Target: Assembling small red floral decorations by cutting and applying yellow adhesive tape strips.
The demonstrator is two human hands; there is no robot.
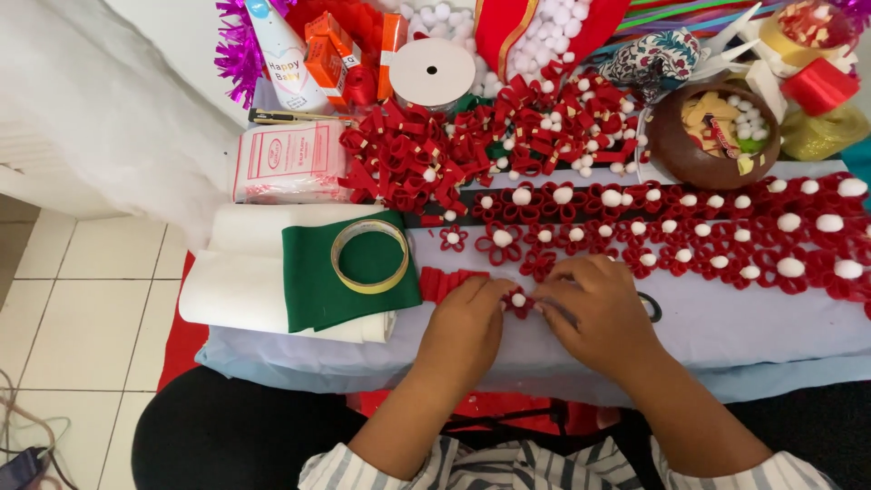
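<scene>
Fingers of both hands meet over one small red ribbon flower (pixel 519 302) with a white pompom at its centre; we see the left hand (pixel 467 319) and the right hand (pixel 594 308) pinching it from either side, fingertips pressed close together, and we judge the grip tight so that the loops keep their shape. It sits on the pale blue cloth (pixel 726 331) at the near edge of the table, just below the rows of finished flowers (pixel 689 231), which lie in lines as if sorted by stage; loose red loops (pixel 408 163) are heaped farther back, within reach. A tape ring (pixel 369 255) rests on folded green felt (pixel 313 281) to the left. Knuckles hide the flower's underside, so we cannot tell how the parts join; a dark ring (pixel 650 307) beside the right hand is half covered; the brown bowl's (pixel 689 150) contents are hard to make out.
</scene>
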